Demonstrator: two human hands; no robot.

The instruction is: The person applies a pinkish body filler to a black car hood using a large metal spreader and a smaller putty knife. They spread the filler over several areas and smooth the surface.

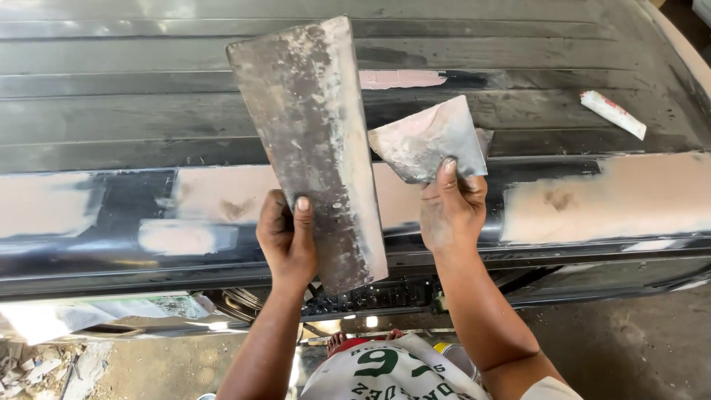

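My left hand (287, 238) grips a long, flat metal board (311, 141), grey and smeared with dried filler, and holds it up over a black ribbed vehicle roof (148, 111). Beside it, my right hand (450, 209) pinches a small metal spreader blade (431, 139) coated in pinkish filler. The blade's left corner lies close to the long board's right edge. Patches of pink filler (615, 194) cover the roof's rounded near edge.
A small white tube (613, 114) lies on the roof at the right. Another strip of filler (400, 78) shows between the roof ribs. Below the roof edge are crumpled masking paper (67, 317) and a dusty concrete floor (615, 348).
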